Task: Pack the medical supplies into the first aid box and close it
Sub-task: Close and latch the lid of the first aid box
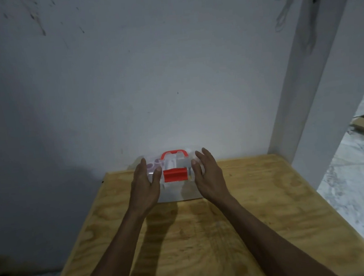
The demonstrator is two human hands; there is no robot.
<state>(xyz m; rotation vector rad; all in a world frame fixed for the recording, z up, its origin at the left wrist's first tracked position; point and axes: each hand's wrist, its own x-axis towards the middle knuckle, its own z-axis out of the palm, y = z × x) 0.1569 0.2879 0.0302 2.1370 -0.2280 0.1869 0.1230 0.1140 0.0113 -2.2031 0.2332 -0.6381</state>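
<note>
At the far edge of the plywood table (258,208), against the wall, we flank the clear first aid box (176,189) (lid down, red latch (175,175) facing us) with our left hand (146,185) and right hand (208,176), fingers loosely extended, gripping nothing.

No readable text anywhere. First aid box (175,177): clear plastic, red latch (175,175) and red handle (174,154), no legible label or print. Wall and plywood table (258,208) carry no markings.
</note>
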